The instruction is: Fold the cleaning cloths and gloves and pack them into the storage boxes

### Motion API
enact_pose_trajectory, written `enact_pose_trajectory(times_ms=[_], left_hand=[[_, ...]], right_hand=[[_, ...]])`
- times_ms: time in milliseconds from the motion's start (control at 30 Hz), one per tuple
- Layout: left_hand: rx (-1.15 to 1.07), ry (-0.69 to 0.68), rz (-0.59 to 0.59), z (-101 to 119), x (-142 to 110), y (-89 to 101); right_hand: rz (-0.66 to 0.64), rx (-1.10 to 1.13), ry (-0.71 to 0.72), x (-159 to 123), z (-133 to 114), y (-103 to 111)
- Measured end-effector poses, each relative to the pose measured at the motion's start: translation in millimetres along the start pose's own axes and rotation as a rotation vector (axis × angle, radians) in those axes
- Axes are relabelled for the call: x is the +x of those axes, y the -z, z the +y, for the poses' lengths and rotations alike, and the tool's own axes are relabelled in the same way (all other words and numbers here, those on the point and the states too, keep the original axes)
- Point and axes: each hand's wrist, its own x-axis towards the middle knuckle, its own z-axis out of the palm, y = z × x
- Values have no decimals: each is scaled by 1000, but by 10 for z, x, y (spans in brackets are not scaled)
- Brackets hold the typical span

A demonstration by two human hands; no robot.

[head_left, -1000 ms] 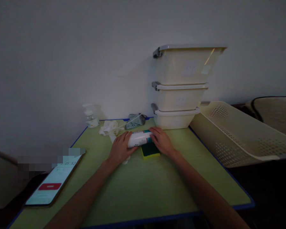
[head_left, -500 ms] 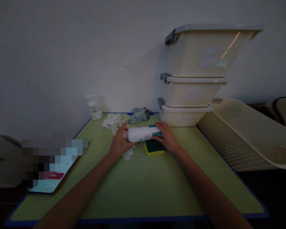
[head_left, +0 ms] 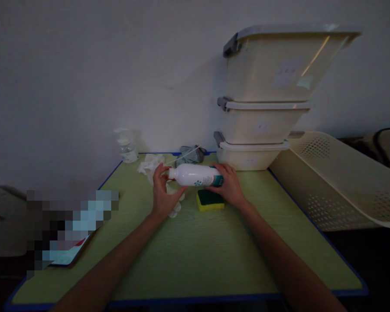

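Observation:
My right hand (head_left: 229,186) grips the base of a white bottle with a teal label (head_left: 195,175), held on its side just above the green table (head_left: 195,255). My left hand (head_left: 162,193) is at the bottle's neck, thumb and fingers pinched round the cap end. Below the bottle lies a yellow and dark green sponge (head_left: 209,200). A small white piece (head_left: 175,210) lies on the table under my left hand.
Three stacked cream lidded bins (head_left: 263,99) stand at the back right. A perforated cream basket (head_left: 331,182) leans off the right edge. At the back lie a pump bottle (head_left: 126,146), crumpled white cloth (head_left: 148,164) and a grey cloth (head_left: 190,155). A phone (head_left: 66,255) rests at the left.
The bottle has been lifted off the sponge and raised a little. My left hand slid from the bottle's body to its cap end. The view shifted left and down.

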Motion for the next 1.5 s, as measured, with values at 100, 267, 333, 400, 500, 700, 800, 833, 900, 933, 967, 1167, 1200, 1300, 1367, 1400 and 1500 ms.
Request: enact_pose_trajectory(times_ms=[100, 267, 333, 400, 500, 700, 800, 833, 900, 933, 967, 1167, 1200, 1300, 1367, 1400, 1500], left_hand=[[-52, -18, -24, 52, 8, -2], [-77, -19, -69, 125, 36, 9], [-71, -21, -82, 149, 34, 3], [-47, -18, -109, 166, 17, -11], [3, -41, -172, 175, -22, -29], [-4, -52, -223, 154, -50, -3], [-16, -55, -287, 140, -64, 4], [-12, -51, -310, 136, -72, 2], [7, -42, -349, 128, -89, -3], [19, -42, -364, 124, -96, -4], [29, -44, -373, 119, -100, -4], [64, -22, -377, 75, -90, 11], [64, -17, -376, 69, -88, 12], [64, -10, -379, 55, -91, 11], [68, -11, -386, 51, -96, 11], [70, -12, -390, 50, -97, 12], [76, -12, -406, 55, -94, 17]], right_hand=[[8, -48, -5, 0, -51, 30], [40, -42, -49, -2, -89, 58], [62, -5, -74, -14, -78, 53], [88, 30, -99, -34, -58, 43], [125, 39, -121, -66, -29, 24], [160, 31, -129, -81, -20, 13], [189, 53, -160, -77, -8, 15], [206, 62, -177, -78, 2, 17], [240, 85, -217, -85, 25, 25], [257, 100, -238, -91, 37, 31], [272, 117, -258, -97, 46, 38], [319, 149, -428, -113, 46, 86], [326, 155, -461, -110, 45, 92], [357, 215, -527, -96, 65, 108], [375, 251, -544, -89, 95, 119], [383, 259, -550, -86, 111, 125], [407, 265, -581, -82, 150, 142]])
